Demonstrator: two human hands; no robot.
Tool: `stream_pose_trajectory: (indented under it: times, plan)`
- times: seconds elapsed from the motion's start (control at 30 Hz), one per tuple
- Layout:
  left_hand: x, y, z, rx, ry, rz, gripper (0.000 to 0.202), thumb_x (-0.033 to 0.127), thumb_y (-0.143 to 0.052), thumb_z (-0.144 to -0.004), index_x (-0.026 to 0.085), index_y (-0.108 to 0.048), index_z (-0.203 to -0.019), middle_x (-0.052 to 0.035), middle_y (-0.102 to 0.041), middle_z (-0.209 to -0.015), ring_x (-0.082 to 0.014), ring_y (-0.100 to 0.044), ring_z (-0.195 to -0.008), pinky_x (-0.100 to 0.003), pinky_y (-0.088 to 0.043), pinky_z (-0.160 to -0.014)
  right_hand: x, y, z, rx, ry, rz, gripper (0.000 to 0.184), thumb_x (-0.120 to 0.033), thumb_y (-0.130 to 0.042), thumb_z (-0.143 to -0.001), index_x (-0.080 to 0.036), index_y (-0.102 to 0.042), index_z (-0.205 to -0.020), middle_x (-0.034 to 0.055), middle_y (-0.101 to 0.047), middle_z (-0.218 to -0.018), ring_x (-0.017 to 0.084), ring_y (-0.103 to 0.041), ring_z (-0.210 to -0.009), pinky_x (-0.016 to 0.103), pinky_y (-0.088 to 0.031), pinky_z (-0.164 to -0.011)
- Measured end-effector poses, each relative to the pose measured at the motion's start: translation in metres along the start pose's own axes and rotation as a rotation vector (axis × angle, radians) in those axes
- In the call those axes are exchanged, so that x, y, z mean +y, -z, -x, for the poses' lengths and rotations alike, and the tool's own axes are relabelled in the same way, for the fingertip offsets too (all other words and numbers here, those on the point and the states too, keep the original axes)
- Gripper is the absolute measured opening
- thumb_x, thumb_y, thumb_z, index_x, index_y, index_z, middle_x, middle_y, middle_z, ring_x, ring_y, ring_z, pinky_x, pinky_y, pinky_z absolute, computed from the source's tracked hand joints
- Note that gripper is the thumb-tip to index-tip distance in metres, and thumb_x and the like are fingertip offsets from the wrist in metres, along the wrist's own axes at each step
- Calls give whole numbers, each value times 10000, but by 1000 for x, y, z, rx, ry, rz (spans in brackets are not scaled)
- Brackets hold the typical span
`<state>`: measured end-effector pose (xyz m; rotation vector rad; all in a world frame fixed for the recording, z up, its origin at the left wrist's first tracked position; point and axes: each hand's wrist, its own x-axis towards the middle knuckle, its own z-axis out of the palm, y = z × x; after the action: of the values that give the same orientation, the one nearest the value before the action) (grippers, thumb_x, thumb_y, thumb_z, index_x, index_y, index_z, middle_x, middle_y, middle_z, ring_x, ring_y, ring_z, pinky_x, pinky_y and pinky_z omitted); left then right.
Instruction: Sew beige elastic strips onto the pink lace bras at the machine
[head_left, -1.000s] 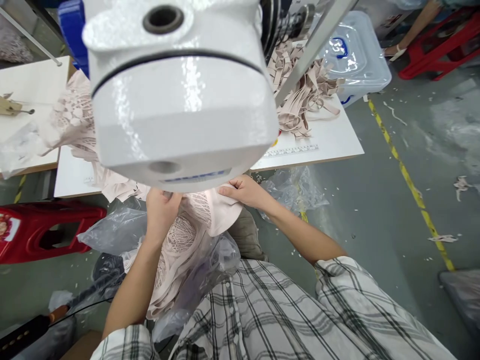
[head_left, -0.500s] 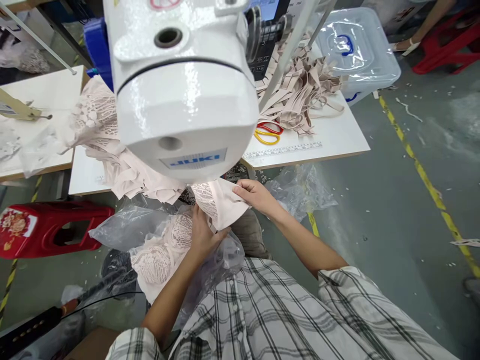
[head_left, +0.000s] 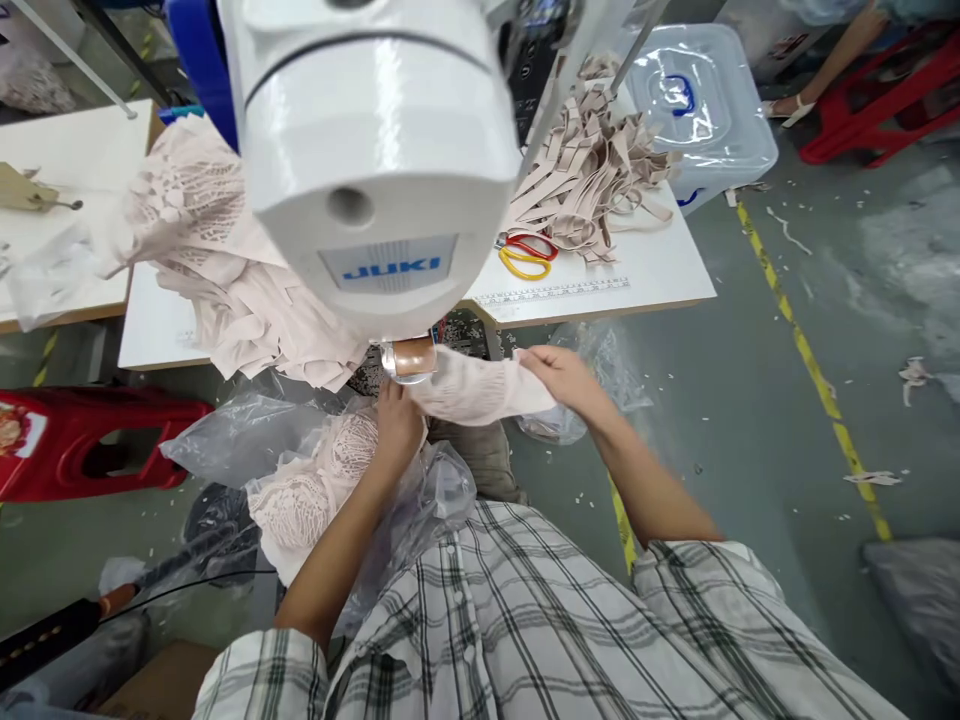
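A pale pink lace bra piece (head_left: 484, 388) stretches sideways beneath the head of a white JUKI sewing machine (head_left: 382, 180), blurred by motion. My right hand (head_left: 570, 382) pinches its right end and holds it out to the side. At the other end, my left hand (head_left: 397, 425) has its fingers closed on the fabric, close to the shiny guard (head_left: 411, 358) under the machine head; the fingertips are partly hidden. Below my left forearm, sewn lace bra cups (head_left: 300, 510) lie on clear plastic near my lap.
Left of the machine, pink lace pieces (head_left: 262, 310) hang over the table edge. To the right lie beige straps (head_left: 574, 180), red-and-yellow scissors (head_left: 529, 256) and a printed ruler (head_left: 555, 291). A red stool (head_left: 150, 415) stands left, a clear plastic box (head_left: 701, 110) far right.
My right hand has moved right, pulling the bra piece from folded to stretched out. My left hand has risen toward the machine. The shiny guard now shows as the view has shifted.
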<state>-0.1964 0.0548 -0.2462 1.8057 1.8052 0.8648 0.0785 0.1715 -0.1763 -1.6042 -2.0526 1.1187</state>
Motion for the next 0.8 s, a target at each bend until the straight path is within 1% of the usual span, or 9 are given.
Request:
stream_pose_trajectory:
  times: [0.07, 0.13, 0.23, 0.33, 0.47, 0.53, 0.6, 0.7, 0.8]
  plan:
    - [7, -18, -1, -121, 61, -55, 631, 13, -486, -865, 90, -447, -1490, -262, -374, -1594, -438, -278, -1519, -630, -213, -1235, 38, 11, -4, 47, -93, 217, 535, -616, -458, -955, -194, -500, -628, 23, -516, -602, 155, -469, -613, 288, -341, -592]
    - [18, -32, 1, -268, 84, -73, 648, 62, -633, -806, 70, -499, -1441, -282, -404, -1571, -468, -353, -1476, -623, -321, -1192, 64, 5, -10, 47, -118, 318, 482, -554, -519, -953, -166, -586, -675, 92, -601, -673, 195, -549, -694, 321, -400, -668]
    - [36, -23, 14, -410, 49, -45, 531, 193, -701, -833, 107, -596, -1346, -216, -548, -1478, -358, -544, -1356, -443, -463, -1123, 74, -41, -27, 47, -57, 370, 460, -497, -591, -933, -72, -676, -1088, 252, -677, -1097, 307, -623, -1053, 403, -467, -901]
    - [39, 34, 45, -388, 100, -52, 349, 271, -492, -990, 207, -624, -1307, -96, -684, -1312, -235, -655, -1177, -333, -501, -1017, 64, -108, -44, -25, 125, 366, 686, -498, -667, -881, -103, -518, -1422, 241, -515, -1462, 329, -469, -1371, 438, -398, -1119]
    - [10, 129, 115, -196, 443, -267, 319, 390, -416, -1012, 177, -653, -1001, -127, -717, -995, -269, -674, -930, -355, -476, -783, 55, -163, -44, -120, 258, 325, 665, -488, -666, -866, -86, -541, -1380, 249, -553, -1378, 360, -493, -1317, 492, -394, -1135]
    - [-9, 154, 152, -134, 766, -560, 434, 572, -437, -978, 185, -624, -917, -125, -700, -911, -290, -666, -883, -335, -414, -679, 57, -169, -37, -141, 282, 308, 571, -492, -651, -866, -94, -605, -1273, 242, -608, -1238, 382, -540, -1221, 535, -421, -1091]
    - [-25, 158, 181, -247, 961, -678, 536, 681, -421, -946, 185, -608, -868, -124, -692, -856, -289, -661, -824, -314, -339, -609, 60, -167, -29, -162, 315, 289, 516, -512, -648, -860, -114, -643, -1187, 222, -627, -1159, 378, -568, -1161, 539, -443, -1067]
    - [-28, 146, 200, -373, 946, -684, 475, 554, -354, -1013, 189, -593, -827, -107, -683, -794, -248, -639, -746, -306, -244, -576, 43, -157, -16, -91, 319, 259, 583, -587, -602, -877, -107, -627, -1207, 252, -587, -1250, 388, -531, -1234, 556, -424, -1097]
    - [3, 145, 191, -240, 752, -686, 442, 448, -340, -1035, 203, -522, -715, -77, -620, -679, -211, -579, -661, -312, -212, -572, -12, -146, 2, 22, 412, 99, 677, -677, -565, -883, -157, -572, -1318, 217, -569, -1328, 363, -490, -1308, 548, -391, -1136]
